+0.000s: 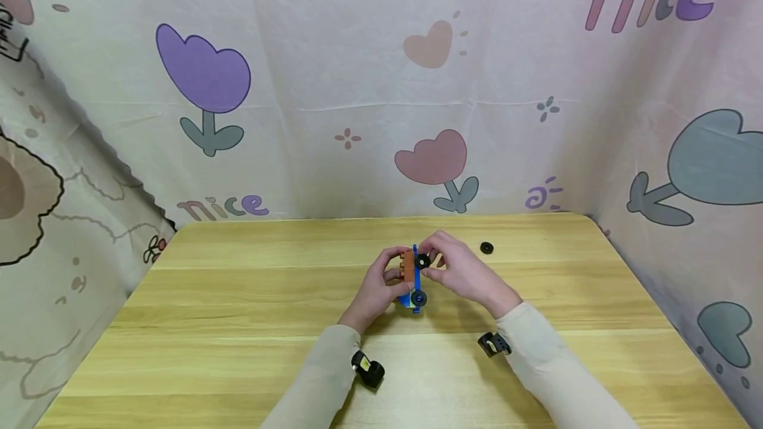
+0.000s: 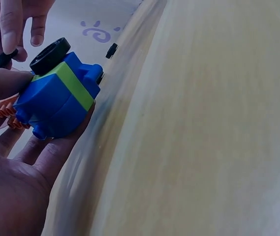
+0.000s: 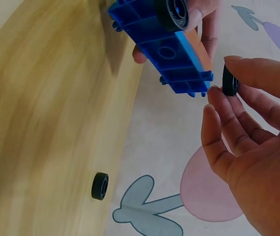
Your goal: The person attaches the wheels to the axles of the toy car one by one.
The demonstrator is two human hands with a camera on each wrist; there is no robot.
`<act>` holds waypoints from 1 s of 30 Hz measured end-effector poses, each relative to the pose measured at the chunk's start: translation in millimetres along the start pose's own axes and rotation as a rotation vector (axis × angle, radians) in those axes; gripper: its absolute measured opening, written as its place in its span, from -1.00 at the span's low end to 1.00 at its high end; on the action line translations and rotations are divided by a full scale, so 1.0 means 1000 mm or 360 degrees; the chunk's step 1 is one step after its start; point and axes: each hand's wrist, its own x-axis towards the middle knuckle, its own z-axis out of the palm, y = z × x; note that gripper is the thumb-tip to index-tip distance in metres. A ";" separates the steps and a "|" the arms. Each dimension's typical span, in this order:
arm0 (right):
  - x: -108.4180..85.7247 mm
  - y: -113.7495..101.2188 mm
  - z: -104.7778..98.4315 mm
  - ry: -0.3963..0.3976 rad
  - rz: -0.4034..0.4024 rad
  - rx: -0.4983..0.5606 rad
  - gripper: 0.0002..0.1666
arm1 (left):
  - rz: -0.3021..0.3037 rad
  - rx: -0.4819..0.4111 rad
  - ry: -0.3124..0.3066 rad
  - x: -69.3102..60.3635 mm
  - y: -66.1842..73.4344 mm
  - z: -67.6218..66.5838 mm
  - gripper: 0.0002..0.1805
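Observation:
My left hand (image 1: pixel 377 283) grips a toy truck (image 2: pixel 56 101) built of blue, lime-green and orange plastic, tilted so its ribbed blue underside (image 3: pixel 167 51) faces my right hand. One black wheel (image 3: pixel 171 14) sits on the truck near its blue-and-green end. Between thumb and fingers, my right hand (image 1: pixel 463 272) pinches a second black wheel (image 3: pixel 230 81). In the right wrist view this wheel is held close to a bare blue axle stub (image 3: pixel 207 75), with a small gap between them. Orange pegs (image 2: pixel 13 114) stick out beside the left fingers.
Another loose black wheel (image 1: pixel 487 248) lies on the wooden table (image 1: pixel 238 296), beyond my right hand. A printed cloth (image 1: pixel 334 51) hangs behind the table and along its sides. Both wrists carry small black cameras (image 1: pixel 368 371).

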 end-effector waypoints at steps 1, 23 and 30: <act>0.000 0.000 0.000 0.0002 0.0002 -0.0003 -0.66 | 0.0002 0.0001 0.0003 0.000 0.001 0.000 -0.32; 0.004 0.003 0.007 0.0011 -0.0067 -0.0030 -0.67 | -0.0008 0.0021 -0.0017 -0.006 0.014 0.003 -0.32; 0.004 0.003 0.009 0.0035 -0.0062 -0.0109 -0.67 | -0.0035 0.0007 -0.0033 -0.012 0.030 0.005 -0.31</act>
